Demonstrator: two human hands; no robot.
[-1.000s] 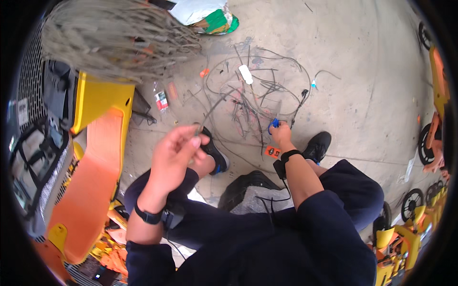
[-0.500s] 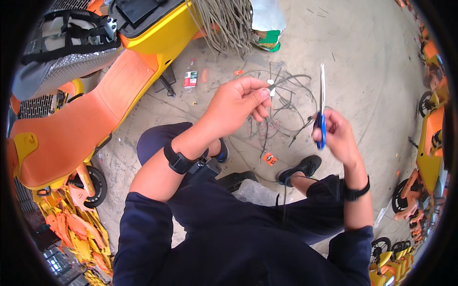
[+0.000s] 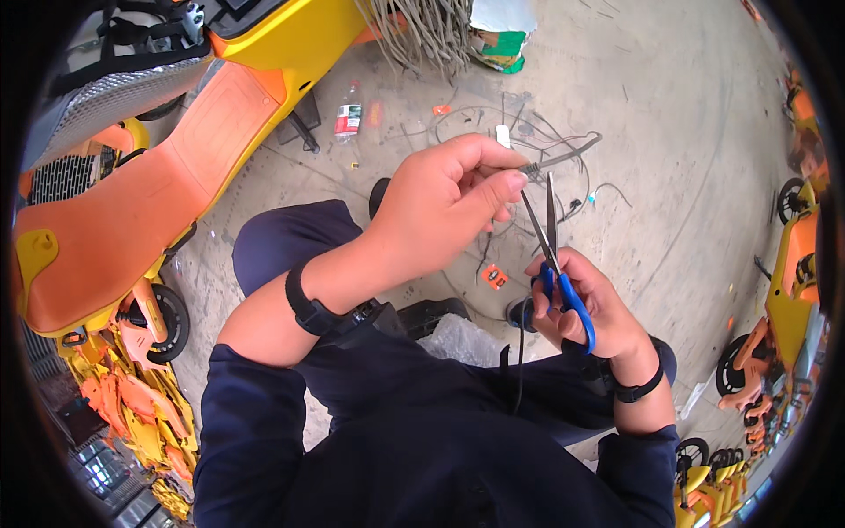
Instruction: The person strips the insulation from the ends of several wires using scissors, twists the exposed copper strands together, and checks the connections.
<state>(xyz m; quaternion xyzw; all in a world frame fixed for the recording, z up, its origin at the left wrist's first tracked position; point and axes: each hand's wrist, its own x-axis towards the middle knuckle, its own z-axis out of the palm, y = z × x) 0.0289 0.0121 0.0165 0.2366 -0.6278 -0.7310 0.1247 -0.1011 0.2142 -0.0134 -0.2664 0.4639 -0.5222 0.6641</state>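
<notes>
My left hand [image 3: 440, 207] pinches a thin grey cable [image 3: 563, 157] between thumb and fingertips, close to a dark ribbed piece on it. The cable's far part curves away to the right. In my right hand [image 3: 602, 308] is a pair of scissors [image 3: 569, 297] with blue handles, my fingers in the loops. The blades stand apart, pointing up, with their tips just below and right of the pinched cable. Whether a blade touches the cable I cannot tell.
Loose cable pieces [image 3: 484, 251] and an orange packet [image 3: 495, 277] lie on the concrete floor beyond my knees. A plastic bottle [image 3: 349, 114] stands farther left. On the left, an orange and yellow scooter [image 3: 145, 207] carries a bundle of grey cables [image 3: 422, 35]. More scooters [image 3: 788, 273] line the right.
The scissors have come left and nearer to the left hand, and their blades have parted. My left hand still pinches the cable, shifted slightly right.
</notes>
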